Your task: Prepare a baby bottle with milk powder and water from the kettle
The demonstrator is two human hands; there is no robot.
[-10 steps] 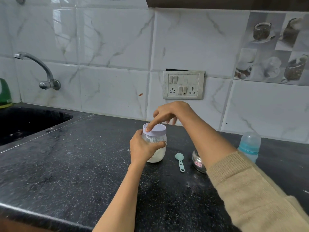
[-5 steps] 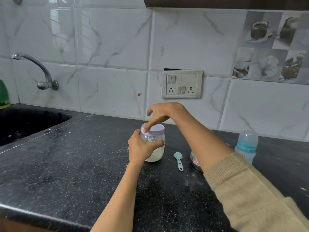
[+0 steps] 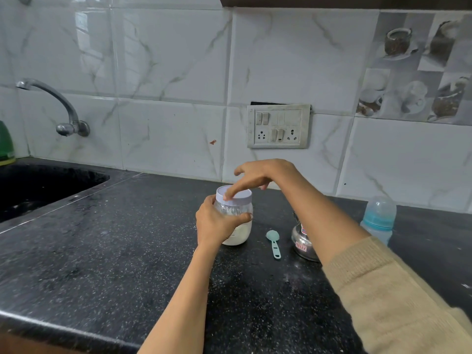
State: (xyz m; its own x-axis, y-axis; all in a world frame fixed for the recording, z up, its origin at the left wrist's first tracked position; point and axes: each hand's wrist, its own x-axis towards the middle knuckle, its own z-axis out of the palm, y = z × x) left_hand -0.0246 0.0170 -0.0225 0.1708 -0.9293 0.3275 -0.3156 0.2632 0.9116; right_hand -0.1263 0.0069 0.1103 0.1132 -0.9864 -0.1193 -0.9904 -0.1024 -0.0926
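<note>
A clear jar of milk powder [image 3: 237, 233] with a pale lilac lid [image 3: 241, 196] stands mid-counter. My left hand [image 3: 217, 223] grips its body from the left. My right hand [image 3: 258, 175] hovers over the lid, its index fingertip touching the near-left rim and its thumb lifted off. A teal measuring spoon [image 3: 273, 242] lies just right of the jar. Behind my right forearm sits a small steel kettle [image 3: 302, 242], partly hidden. The capped baby bottle [image 3: 379, 218] with a blue collar stands upright at the far right.
The black speckled counter [image 3: 115, 264] runs to a front edge near me. A dark sink [image 3: 38, 185] lies at the left under a wall tap [image 3: 58, 100], with a green item [image 3: 5, 144] beside it. A switchboard [image 3: 278, 126] is on the tiled wall.
Little has changed: my left hand keeps its grip on the jar, while my right hand's fingers have shifted slightly over the lid.
</note>
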